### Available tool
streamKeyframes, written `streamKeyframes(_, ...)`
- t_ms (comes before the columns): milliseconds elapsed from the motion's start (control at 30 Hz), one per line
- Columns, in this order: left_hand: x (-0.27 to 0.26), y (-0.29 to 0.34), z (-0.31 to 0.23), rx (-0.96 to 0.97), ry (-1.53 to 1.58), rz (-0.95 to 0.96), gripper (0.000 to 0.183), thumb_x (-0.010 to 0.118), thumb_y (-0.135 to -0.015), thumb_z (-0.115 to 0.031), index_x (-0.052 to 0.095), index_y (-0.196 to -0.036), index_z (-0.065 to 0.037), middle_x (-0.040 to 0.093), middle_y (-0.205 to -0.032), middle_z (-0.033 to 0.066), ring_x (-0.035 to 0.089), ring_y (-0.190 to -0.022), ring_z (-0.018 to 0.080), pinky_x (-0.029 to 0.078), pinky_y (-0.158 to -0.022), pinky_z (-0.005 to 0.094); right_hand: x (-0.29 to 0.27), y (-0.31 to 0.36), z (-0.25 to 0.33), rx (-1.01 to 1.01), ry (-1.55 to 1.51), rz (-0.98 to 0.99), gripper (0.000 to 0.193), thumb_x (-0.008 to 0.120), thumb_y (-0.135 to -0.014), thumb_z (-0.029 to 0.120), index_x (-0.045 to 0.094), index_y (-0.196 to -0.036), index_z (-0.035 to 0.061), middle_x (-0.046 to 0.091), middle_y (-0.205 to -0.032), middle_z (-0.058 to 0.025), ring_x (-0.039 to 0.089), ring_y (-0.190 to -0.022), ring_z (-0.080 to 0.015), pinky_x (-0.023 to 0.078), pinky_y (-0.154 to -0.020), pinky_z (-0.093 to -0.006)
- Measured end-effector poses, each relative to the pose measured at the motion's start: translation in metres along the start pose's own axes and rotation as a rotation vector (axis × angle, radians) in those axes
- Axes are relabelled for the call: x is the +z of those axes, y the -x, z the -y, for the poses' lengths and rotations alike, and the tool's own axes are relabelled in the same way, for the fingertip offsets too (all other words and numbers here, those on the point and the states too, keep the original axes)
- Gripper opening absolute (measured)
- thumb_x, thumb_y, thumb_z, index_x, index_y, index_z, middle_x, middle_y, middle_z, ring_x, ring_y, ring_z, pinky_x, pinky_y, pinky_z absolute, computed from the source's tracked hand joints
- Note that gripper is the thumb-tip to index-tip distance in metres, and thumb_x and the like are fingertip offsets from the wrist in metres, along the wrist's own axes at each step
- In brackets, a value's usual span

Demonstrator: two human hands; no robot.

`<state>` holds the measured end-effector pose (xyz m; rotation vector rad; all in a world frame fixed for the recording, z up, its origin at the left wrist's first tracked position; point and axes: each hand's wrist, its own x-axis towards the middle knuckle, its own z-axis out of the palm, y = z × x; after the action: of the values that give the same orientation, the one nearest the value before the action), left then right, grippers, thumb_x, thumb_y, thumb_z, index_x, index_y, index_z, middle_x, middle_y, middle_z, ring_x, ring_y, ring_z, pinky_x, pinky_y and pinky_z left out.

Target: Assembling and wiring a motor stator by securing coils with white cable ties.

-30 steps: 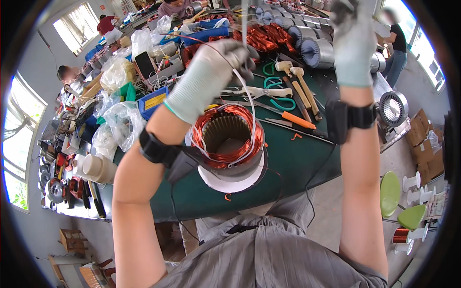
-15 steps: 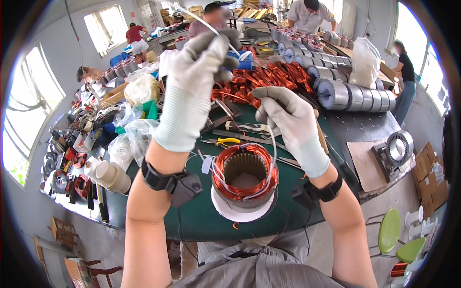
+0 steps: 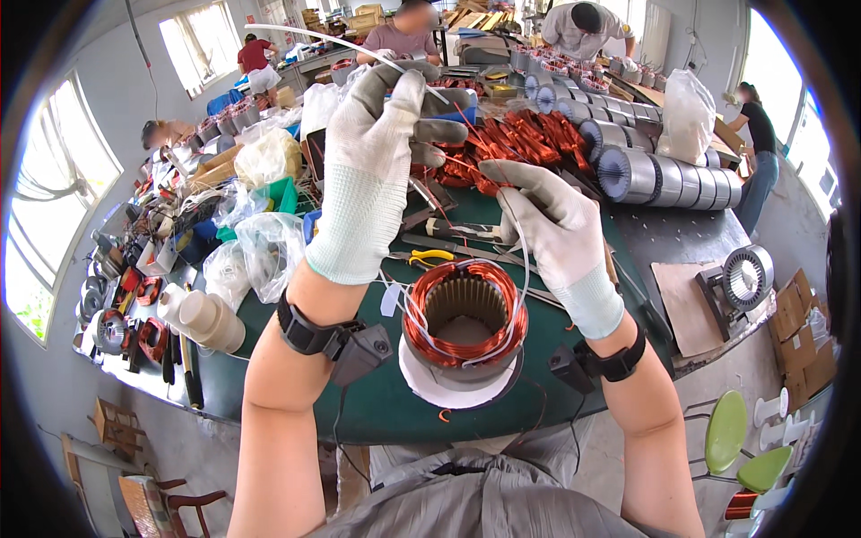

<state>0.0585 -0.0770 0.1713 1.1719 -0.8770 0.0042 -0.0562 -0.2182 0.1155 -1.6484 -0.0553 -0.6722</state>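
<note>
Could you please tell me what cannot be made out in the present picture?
All in the head view:
White tube: the held stretch, hidden by the left hand.
Wound stator: its underside, hidden by its own body.
Pale tag: any marks, too small.
Brown chair: cut off by the lower edge.

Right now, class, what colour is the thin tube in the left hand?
White; the tube shows best in the head view.

On the green counter (image 3: 386, 421), a copper-wound stator (image 3: 466, 300) is stood near the front edge; behind it, yellow-handled pliers (image 3: 432, 255) are laid, copper coils (image 3: 538, 143) farther back.
</note>
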Motion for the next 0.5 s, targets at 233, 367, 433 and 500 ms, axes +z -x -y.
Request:
streamKeyframes(233,-0.0011,-0.0008,0.0036,0.004,0.038,-0.009,0.029,0.053,-0.105,-0.031,0.058,-0.116,-0.005,0.074,-0.098,0.0118,0.072,-0.071,0.0128,0.052,-0.052,0.0182,0.0004,0.0008,-0.0019,-0.003,-0.035,0.015,0.028,0.060,-0.097,0.003,0.068,-0.124,0.0009,0.059,-0.073,0.0040,0.052,-0.064,-0.0021,0.043,-0.058,-0.0189)
streamKeyframes(367,-0.0012,-0.0001,0.0036,-0.010,0.036,0.004,0.029,0.053,-0.105,-0.031,0.058,-0.116,-0.004,0.074,-0.097,0.0118,0.072,-0.071,0.0130,0.052,-0.052,0.0182,-0.0008,0.0029,-0.0005,0.037,-0.055,0.015,0.028,0.060,-0.097,0.004,0.068,-0.124,0.0009,0.059,-0.072,0.0038,0.051,-0.063,-0.0018,0.042,-0.057,-0.0186)
streamKeyframes(433,-0.0012,0.0002,0.0031,-0.015,0.035,0.006,0.029,0.053,-0.105,-0.030,0.058,-0.117,-0.004,0.074,-0.096,0.0115,0.072,-0.070,0.0129,0.051,-0.051,0.0180,-0.0008,0.0035,0.0001,0.036,-0.066,0.019,0.028,0.060,-0.098,0.005,0.068,-0.124,0.0013,0.059,-0.071,0.0036,0.049,-0.061,-0.0014,0.039,-0.055,-0.0184)
streamKeyframes(500,0.0005,0.0006,0.0019,-0.021,0.036,0.010,0.029,0.053,-0.105,-0.030,0.058,-0.118,-0.004,0.074,-0.096,0.0112,0.072,-0.070,0.0127,0.051,-0.051,0.0177,-0.0020,0.0037,0.0003,0.032,-0.060,0.020,0.028,0.060,-0.098,0.005,0.068,-0.124,0.0014,0.059,-0.071,0.0036,0.048,-0.061,-0.0011,0.039,-0.054,-0.0185)
